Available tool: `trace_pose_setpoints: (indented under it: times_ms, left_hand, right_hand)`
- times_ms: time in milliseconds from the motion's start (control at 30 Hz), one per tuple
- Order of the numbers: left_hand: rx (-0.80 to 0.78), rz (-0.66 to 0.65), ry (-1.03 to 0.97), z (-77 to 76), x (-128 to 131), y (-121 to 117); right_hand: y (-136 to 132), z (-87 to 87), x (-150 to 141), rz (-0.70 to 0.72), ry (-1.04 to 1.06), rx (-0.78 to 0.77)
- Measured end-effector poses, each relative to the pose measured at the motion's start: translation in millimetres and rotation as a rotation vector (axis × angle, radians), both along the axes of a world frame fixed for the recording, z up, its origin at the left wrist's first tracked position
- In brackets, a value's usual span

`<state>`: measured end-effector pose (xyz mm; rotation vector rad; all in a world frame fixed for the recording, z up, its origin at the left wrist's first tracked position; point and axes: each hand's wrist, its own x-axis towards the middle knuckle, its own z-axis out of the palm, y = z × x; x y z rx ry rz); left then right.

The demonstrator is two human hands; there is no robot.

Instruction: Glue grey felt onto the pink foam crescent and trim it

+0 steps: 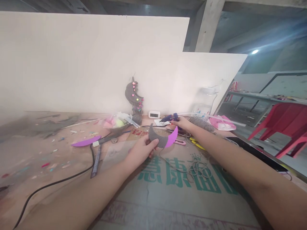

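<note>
My left hand (144, 147) pinches a crescent cutout (172, 139), its left part wrapped in grey yarn and its right part bare purple. A strand of yarn trails from it to a loose tangle (199, 169) on the printed sack. Farther back, my right hand (183, 123) is closed around a dark blue glue gun (168, 118), whose nozzle points left over a small white paper (161, 123). Just behind the right wrist lies a grey yarn ball (202, 124). A pink cutter (180, 142) and yellow-handled scissors (197, 143) lie beyond the crescent.
A yarn-covered moon decoration with pompoms (131, 94) hangs against the white panel. Along the back stand a bowl (117, 130), a small clock (154, 114) and a clear jar (206, 100). A purple piece (86, 141), a pen (96, 161) and a black cable (59, 178) lie left.
</note>
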<state>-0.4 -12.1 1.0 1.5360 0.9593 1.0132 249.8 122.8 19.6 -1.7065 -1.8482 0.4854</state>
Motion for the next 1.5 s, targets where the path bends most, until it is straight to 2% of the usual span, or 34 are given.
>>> trace_pose_setpoints:
  times_ms: [133,267,533,800,967,1067,1133,1200,1267,1333,1400,1500]
  left_hand:
    - [-0.003,0.003,-0.001,-0.5,0.3,-0.7]
    - [0.014,-0.017,0.031,-1.3,-0.7,-0.7]
    - [-0.001,-0.016,-0.026,-2.2,-2.3,1.8]
    - [-0.020,-0.006,-0.040,0.3,-2.1,0.3]
    - [-0.024,-0.006,-0.075,2.4,-2.7,-0.4]
    - [-0.070,0.014,-0.136,5.9,-3.5,-1.8]
    - [-0.083,0.020,-0.169,7.8,-4.3,-2.6]
    - [-0.090,0.026,-0.183,8.4,-5.0,-3.0]
    - [-0.088,0.030,-0.195,7.7,-5.4,-2.8]
    - [-0.075,0.030,-0.211,6.4,-5.5,-2.5]
    - [-0.069,0.035,-0.222,5.3,-5.2,-2.2]
    - [-0.083,0.060,-0.216,4.4,-4.4,-1.7]
  right_hand:
    - [-2.5,2.9,7.5,0.003,-0.162,-0.058]
    - [-16.6,6.9,14.1,-0.016,-0.255,-0.055]
    - [-58.4,5.1,20.5,0.022,-0.308,0.074]
    - [-62.6,12.2,20.3,0.020,-0.323,0.179]
    - [-86.7,22.5,12.1,0.033,-0.216,0.236]
    - [-108.6,21.0,-3.6,0.038,-0.107,0.223]
    - [-124.1,16.1,-18.5,0.098,0.009,0.168]
    - [-139.2,10.5,-34.8,0.181,0.349,0.008]
    - [-152.8,7.3,-49.9,0.255,0.447,-0.098]
    - [-164.2,8.0,-61.7,0.338,0.379,-0.184]
    - [-173.4,11.6,-69.2,0.399,0.203,-0.227]
    - [-183.2,19.0,-74.0,0.457,-0.125,-0.085]
